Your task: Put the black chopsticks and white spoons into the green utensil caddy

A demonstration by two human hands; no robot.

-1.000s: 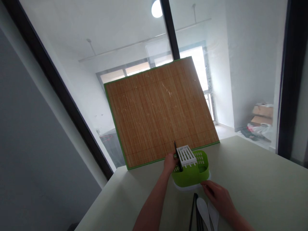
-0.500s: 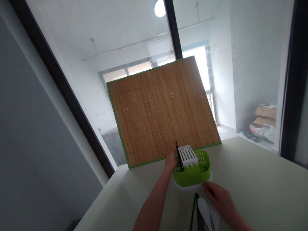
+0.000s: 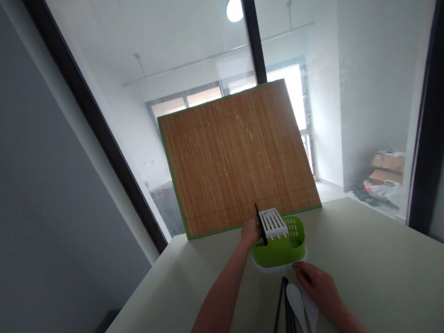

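A green cutlery holder (image 3: 277, 255) with a white slotted top rack (image 3: 273, 223) stands upright on a white base tray (image 3: 274, 269). At its left side my left hand (image 3: 250, 232) is closed round black chopsticks (image 3: 261, 223), held tilted beside the rack; how far their lower ends reach into the holder I cannot tell. My right hand (image 3: 318, 284) has its fingers curled, with the fingertips pinched at the tray's front right edge. Below it on the table lie more black chopsticks (image 3: 286, 307) and two white spoons (image 3: 296, 303), partly cut off by the frame's lower edge.
A bamboo mat (image 3: 239, 162) with green edging leans upright at the back of the pale table (image 3: 374, 259). Behind it is a glass partition with dark frames (image 3: 255, 41). Cardboard boxes (image 3: 388, 167) and plastic bags lie beyond the glass on the right.
The view has shifted slightly. The chopsticks in my left hand have tilted a little and come a bit nearer the rack. My right hand stays at the tray's edge.
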